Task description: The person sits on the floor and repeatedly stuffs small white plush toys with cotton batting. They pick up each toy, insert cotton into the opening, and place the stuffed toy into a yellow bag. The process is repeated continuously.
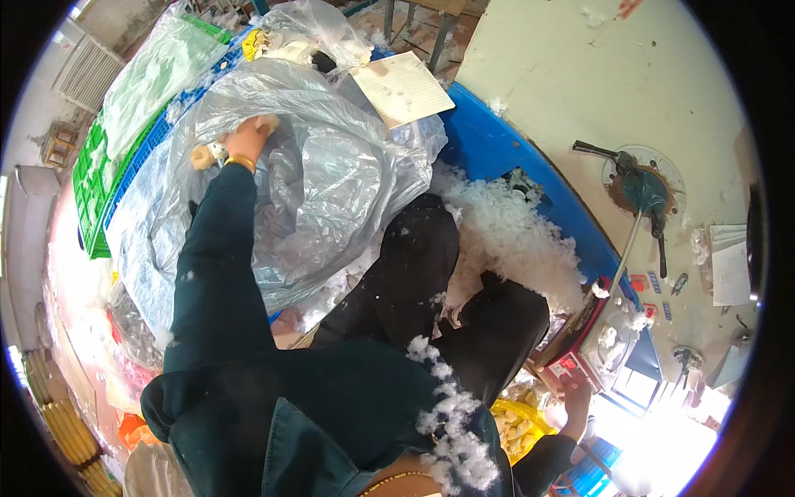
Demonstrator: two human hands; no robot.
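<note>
Pale panel (563,91): biggest thing in my feed, far right; a dark-handled metal fitting (642,189) sits on it.
Clear plastic bag (331,178): crumpled, spread wide across the left and centre. I judge it light, limp and slippery; a bunched fold should hold better than a flat stretch.
Blue bin (484,124): its wall runs behind the knees, from centre toward the right.
White fluff (517,240): heaped beside the bin wall, with clumps on the jacket too. I'd expect almost no weight and a lot of cling.
Green crate (91,186): far left, beyond the bag.
Yellow bag (538,418): near right, tan pieces inside.
Red box (570,371): near right, just beside the right hand.
Left hand (244,142): reaches over the clear bag, fingers bent downward. I cannot tell whether they pinch the plush piece, the film, or only touch.
Right hand (576,402): near right, low, at the box. Small in view and close to glare; I cannot tell if the fingers are spread or gripping.
Plush piece (204,156): tan and white, against the clear bag, immediately left of the left hand. Looks light, soft, squashable, hardly fragile. I'd take it around its thick rounded tan end, keeping loose film out of the grip.
</note>
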